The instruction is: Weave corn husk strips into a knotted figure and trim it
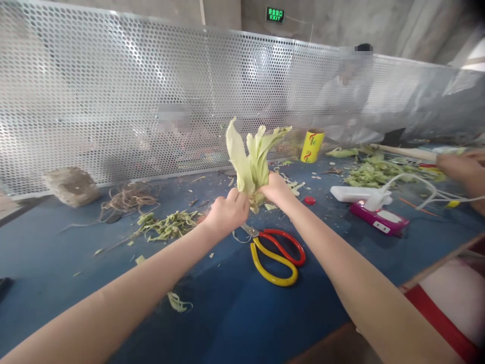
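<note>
Both my hands grip a bundle of pale green corn husks point(253, 162) above the table, with its broad leaves fanned upward. My left hand point(230, 211) is closed at the bundle's lower left. On the other side, my right hand point(276, 189) pinches the base, its thumb and fingers pressed against the husks. The gathered lower end is partly hidden by my fingers. Scissors point(275, 253) with one red and one yellow handle lie just below my hands, their blade tips hidden behind the left hand.
Wilted green husk pieces point(168, 226), tangled twine point(132, 199) and a roll point(74, 186) lie left. A yellow cylinder point(312, 146) stands by the perforated metal screen point(182, 76). At right are a purple power strip point(379, 217), husks point(379, 169) and another person's hand point(462, 169).
</note>
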`<action>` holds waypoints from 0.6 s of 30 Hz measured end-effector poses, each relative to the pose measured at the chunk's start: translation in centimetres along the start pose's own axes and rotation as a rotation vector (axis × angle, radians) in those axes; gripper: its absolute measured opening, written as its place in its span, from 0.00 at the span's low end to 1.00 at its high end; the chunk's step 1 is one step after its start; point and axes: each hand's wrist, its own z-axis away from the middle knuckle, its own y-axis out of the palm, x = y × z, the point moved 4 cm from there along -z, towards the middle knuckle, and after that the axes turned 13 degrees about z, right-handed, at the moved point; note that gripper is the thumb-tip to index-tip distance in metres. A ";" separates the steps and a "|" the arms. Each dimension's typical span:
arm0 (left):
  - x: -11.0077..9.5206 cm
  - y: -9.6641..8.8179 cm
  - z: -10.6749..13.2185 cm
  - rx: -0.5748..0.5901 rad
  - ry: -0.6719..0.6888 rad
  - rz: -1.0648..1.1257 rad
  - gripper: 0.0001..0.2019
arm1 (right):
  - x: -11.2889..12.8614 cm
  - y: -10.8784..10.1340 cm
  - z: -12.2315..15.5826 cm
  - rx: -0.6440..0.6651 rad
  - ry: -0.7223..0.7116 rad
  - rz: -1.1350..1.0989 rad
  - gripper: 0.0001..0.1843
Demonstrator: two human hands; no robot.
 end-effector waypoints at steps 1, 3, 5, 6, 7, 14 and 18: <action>-0.1 -0.1 0.0 -0.008 0.037 -0.012 0.14 | 0.1 0.0 0.0 0.004 0.008 -0.011 0.15; -0.2 -0.5 0.2 -0.024 0.081 -0.036 0.14 | 0.3 -0.1 -0.1 0.008 0.019 -0.032 0.13; -0.3 -1.3 0.7 -0.037 0.085 -0.059 0.14 | 0.0 -0.5 -0.2 -0.008 0.036 -0.047 0.13; -0.2 -1.9 1.2 -0.041 0.082 -0.066 0.14 | -0.5 -0.9 -0.2 -0.025 0.053 -0.052 0.13; -0.1 -2.6 1.8 -0.048 0.070 -0.075 0.14 | -1.3 -1.5 -0.4 -0.049 0.082 -0.053 0.15; 4.1 -5.5 6.8 -0.040 -0.481 0.729 0.11 | -5.7 -2.8 -1.9 0.018 0.290 -0.086 0.16; 4.8 -4.0 8.6 -0.033 -0.872 1.424 0.14 | -4.7 -0.7 -1.4 0.167 0.278 -0.050 0.12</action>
